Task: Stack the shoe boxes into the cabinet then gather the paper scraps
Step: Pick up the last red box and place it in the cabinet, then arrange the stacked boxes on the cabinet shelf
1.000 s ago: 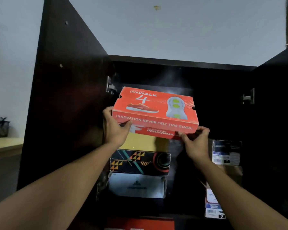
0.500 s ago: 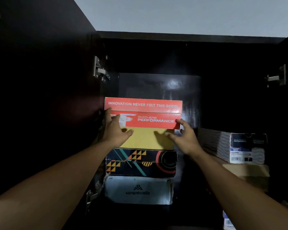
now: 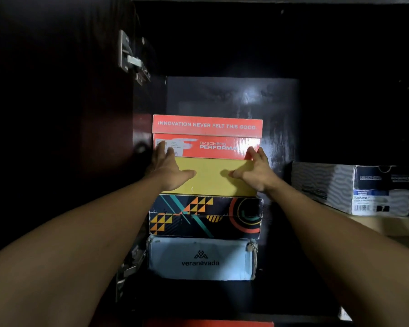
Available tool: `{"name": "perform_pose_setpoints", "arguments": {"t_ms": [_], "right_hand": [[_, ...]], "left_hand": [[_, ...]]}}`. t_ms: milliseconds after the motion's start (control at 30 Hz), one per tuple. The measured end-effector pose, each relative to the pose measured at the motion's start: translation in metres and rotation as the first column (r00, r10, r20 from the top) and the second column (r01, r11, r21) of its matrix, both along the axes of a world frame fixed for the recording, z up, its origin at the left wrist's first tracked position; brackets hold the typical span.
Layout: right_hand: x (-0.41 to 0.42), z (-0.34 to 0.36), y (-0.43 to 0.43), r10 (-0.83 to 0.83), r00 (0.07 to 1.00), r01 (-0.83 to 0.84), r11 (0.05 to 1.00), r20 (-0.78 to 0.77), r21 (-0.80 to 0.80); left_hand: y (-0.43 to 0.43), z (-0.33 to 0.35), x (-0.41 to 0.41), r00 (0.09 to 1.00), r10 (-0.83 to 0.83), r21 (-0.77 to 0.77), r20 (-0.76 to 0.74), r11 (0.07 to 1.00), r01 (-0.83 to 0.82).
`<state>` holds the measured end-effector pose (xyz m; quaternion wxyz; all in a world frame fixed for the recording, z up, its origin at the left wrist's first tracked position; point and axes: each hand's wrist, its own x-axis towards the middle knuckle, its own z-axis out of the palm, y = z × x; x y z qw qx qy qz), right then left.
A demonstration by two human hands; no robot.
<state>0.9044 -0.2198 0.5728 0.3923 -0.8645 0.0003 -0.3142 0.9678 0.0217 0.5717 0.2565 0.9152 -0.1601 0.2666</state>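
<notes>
head view, straight into the dark cabinet [image 3: 316, 55]. on top of the stack by the cabinet's left wall: the red shoe box [image 3: 207, 136], front face outward, lid slogan readable, resting on a yellow box [image 3: 210, 177], then a patterned black box [image 3: 206, 215], then a pale blue box [image 3: 200, 258] lowest in sight. left hand [image 3: 169, 172] flat and spread, fingers pressed on the red box's lower left corner over the label, thumb stretched across the yellow front. right hand [image 3: 255, 172] likewise spread, fingertips against the lower right corner, thumb before the yellow box. nothing clasped in either; pushing contact only. toward the cabinet's right side, apart from the stack: a grey patterned box [image 3: 328, 185] on a plain brown one [image 3: 387, 225]. at the bottom edge of the view, a strip of another red box [image 3: 208, 324]. no paper scraps in sight.

judged as the last part of seating this box: on the stack already, probably wanting only a square push home. to do it well: push evenly with both hands, so as not to swing one corner in ahead of the other. keep pressure low on the red box's body rather than on the lid, to avoid lifting the lid or driving the yellow box back beneath it. bring the front face flush with the boxes below, left side parallel to the cabinet wall and clear of the hinge [image 3: 131, 57]. ease off gently and check for wobble, given a tall stack of unequal boxes, likely prone to leaning.
</notes>
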Motion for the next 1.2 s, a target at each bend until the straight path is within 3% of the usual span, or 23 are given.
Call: {"name": "perform_pose_setpoints", "arguments": {"t_ms": [200, 333, 500, 867, 1033, 1200], "right_hand": [[-0.008, 0.004, -0.006, 0.044, 0.999, -0.045, 0.999, -0.025, -0.009], [-0.024, 0.002, -0.006, -0.036, 0.995, 0.028, 0.996, 0.098, 0.082], [-0.075, -0.006, 0.004, -0.057, 0.990, 0.043, 0.992, 0.128, 0.115], [-0.296, -0.016, 0.015, -0.123, 0.990, 0.118, 0.990, 0.067, 0.080], [-0.400, -0.038, 0.008, -0.217, 0.976, 0.218, 0.973, 0.017, -0.075], [-0.508, -0.056, 0.000, -0.366, 0.929, 0.361, 0.929, -0.057, -0.079]], "left_hand": [[0.004, 0.000, -0.003, 1.000, 0.008, 0.021, 0.012, 1.000, -0.008], [0.013, 0.007, -0.024, 0.997, -0.067, -0.043, -0.029, 0.997, 0.066], [0.021, 0.005, -0.083, 0.992, -0.122, -0.075, 0.016, 0.990, 0.122], [0.016, -0.013, -0.257, 0.957, -0.289, -0.076, -0.024, 0.955, 0.286], [-0.027, -0.025, -0.327, 0.883, -0.468, -0.093, -0.030, 0.881, 0.463], [-0.070, -0.046, -0.387, 0.786, -0.616, -0.089, -0.056, 0.787, 0.611]]}}
